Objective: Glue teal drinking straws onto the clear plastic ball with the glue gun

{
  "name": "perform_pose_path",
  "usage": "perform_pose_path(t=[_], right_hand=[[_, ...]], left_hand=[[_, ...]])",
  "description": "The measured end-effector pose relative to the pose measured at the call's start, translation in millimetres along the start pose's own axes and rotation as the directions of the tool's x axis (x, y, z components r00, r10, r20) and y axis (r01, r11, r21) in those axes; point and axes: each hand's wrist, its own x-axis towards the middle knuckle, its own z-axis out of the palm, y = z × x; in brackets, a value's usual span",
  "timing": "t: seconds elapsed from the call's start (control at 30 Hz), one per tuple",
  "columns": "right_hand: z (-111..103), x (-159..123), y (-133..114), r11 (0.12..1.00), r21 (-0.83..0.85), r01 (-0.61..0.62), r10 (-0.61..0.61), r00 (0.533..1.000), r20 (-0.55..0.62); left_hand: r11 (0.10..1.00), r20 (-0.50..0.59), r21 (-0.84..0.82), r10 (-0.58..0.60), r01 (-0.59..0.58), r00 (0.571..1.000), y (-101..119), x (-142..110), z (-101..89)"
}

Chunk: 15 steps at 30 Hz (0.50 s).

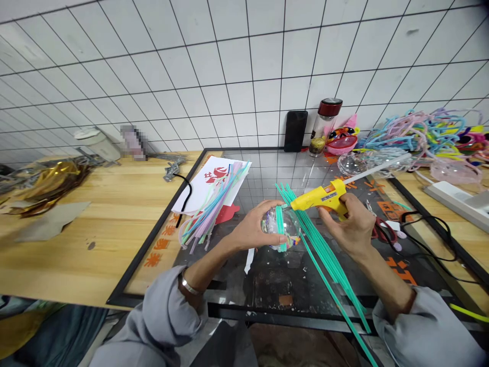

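Yellow plastic forms the glue gun (323, 198) gripped in your right hand (351, 221), right of centre in the frame. Its tip is at the upper edge of the clear ball (291, 224), though contact is hard to tell. Your left hand (257, 224) clasps that ball, banded with green strips (280, 224), mid-frame. Green sticks (324, 250) stretch toward the lower right; pastel sticks (217, 204) overlap white paper (194, 189) left of centre.

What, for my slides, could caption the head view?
Left hand holds a clear round ball striped green; right hand, a yellow plastic glue gun.
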Motion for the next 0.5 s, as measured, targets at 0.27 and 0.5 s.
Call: perform_pose_path(t=[0.27,0.5], right_hand=[[0.4,-0.3,-0.7,1.000,-0.016,0.003,-0.003,1.000,-0.007],[-0.8,0.1,-0.1,0.999,-0.031,0.015,-0.014,1.000,0.008]], left_hand=[[1.000,0.002,0.008,0.012,-0.012,1.000,-1.7,-0.3,0.0],[1.000,0.003,-0.003,0.021,-0.021,1.000,-5.3,0.4,0.6]])
